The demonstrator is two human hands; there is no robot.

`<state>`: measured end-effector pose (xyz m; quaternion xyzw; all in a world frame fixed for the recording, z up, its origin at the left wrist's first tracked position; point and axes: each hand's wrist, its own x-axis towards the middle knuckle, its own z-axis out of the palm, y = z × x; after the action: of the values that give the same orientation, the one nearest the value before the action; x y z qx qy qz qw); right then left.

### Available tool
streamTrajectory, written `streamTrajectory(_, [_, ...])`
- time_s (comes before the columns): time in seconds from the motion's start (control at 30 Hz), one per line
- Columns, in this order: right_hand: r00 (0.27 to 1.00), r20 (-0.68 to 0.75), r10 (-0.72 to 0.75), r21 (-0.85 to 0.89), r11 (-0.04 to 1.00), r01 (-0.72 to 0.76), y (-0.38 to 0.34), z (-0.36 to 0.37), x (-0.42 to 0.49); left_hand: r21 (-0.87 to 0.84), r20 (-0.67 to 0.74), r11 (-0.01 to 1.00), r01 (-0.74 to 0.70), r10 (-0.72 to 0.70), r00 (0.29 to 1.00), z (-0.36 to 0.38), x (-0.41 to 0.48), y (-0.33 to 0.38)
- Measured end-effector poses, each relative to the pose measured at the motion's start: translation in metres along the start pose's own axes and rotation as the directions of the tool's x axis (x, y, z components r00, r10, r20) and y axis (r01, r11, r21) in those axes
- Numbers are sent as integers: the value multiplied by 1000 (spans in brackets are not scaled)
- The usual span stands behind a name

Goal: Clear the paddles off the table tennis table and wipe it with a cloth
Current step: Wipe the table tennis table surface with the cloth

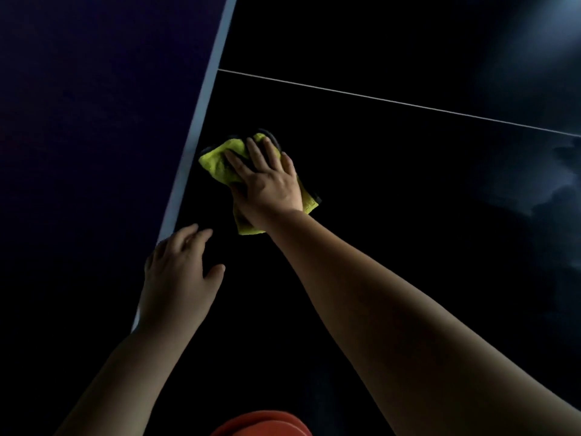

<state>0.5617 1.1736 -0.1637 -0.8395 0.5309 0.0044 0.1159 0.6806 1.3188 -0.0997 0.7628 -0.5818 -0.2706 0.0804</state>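
A yellow cloth point(217, 163) lies crumpled on the dark table tennis table point(393, 184), close to its white left edge line. My right hand point(267, 180) presses flat on the cloth with its fingers straight and spread. My left hand point(179, 278) rests on the table by the white edge line point(195, 127), nearer to me, fingers relaxed and holding nothing. No paddle is in view.
A thin white centre line point(393, 100) crosses the table from left to right. Left of the edge line lies dark purple floor point(78, 121). Light glare shows on the table at the far right. Something orange-red point(264, 424) sits at the bottom edge.
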Motion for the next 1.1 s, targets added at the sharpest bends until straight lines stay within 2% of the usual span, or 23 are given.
streamTrajectory(0.13, [982,-61,181,31,983,-179,83,-17,-24,-32,17,991,-126,127,992,26,15,47])
streamTrajectory(0.3, [920,-81,383,38,924,-381,198,-38,-64,30,-28,967,-253,253,967,70,29,126])
streamTrajectory(0.57, [773,-95,627,101,779,-619,363,-66,-139,34,-16,894,-448,448,894,134,43,223])
streamTrajectory(0.73, [670,-75,738,132,673,-727,446,-85,-165,52,3,869,-491,492,871,161,47,265])
streamTrajectory(0.87, [566,-5,824,162,560,-813,471,-94,-158,53,7,868,-493,494,870,175,44,290])
streamTrajectory(0.93, [577,-4,817,154,571,-807,461,-92,-151,53,9,863,-502,502,865,179,43,299])
streamTrajectory(0.97, [612,-16,791,140,608,-782,452,-89,-148,61,9,861,-505,506,863,182,43,302])
streamTrajectory(1.1, [841,-62,537,72,843,-533,390,-66,-125,149,2,871,-469,474,880,191,54,311])
